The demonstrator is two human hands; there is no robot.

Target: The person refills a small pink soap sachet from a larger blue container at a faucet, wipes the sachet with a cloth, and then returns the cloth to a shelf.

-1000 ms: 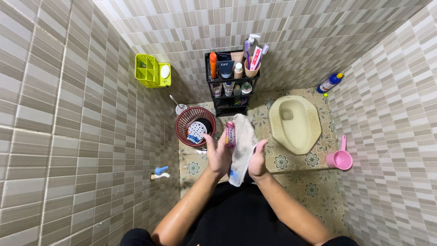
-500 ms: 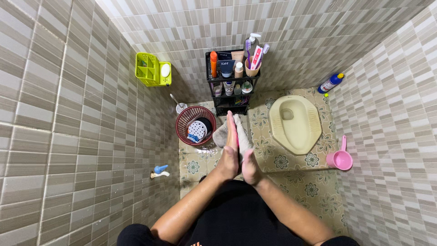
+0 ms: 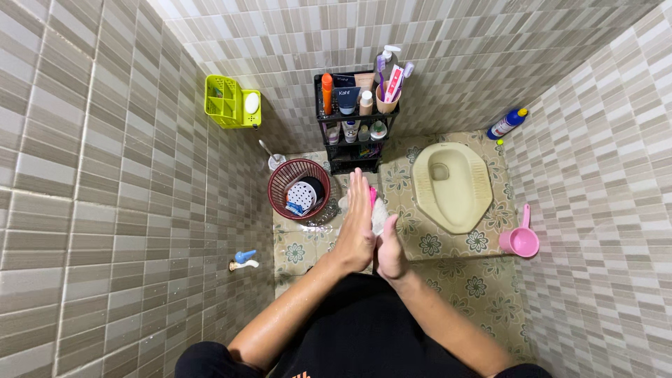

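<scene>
My left hand is held flat and upright, fingers together, pressed against a pink tube whose edge shows behind the fingertips. My right hand closes against it from the right, lower down. A pale grey cloth is squeezed between the two hands, and only a small part of it shows. Both hands hover above the patterned floor, in front of the black shelf rack.
A red basket stands left of the hands. A yellowish squat toilet lies to the right, with a pink scoop and a blue-capped bottle by the right wall. A green caddy and a blue tap hang on the left wall.
The hands have come together: the cloth, spread open a second ago, is now pressed between the palms, and the left hand has turned flat and upright against the tube.
</scene>
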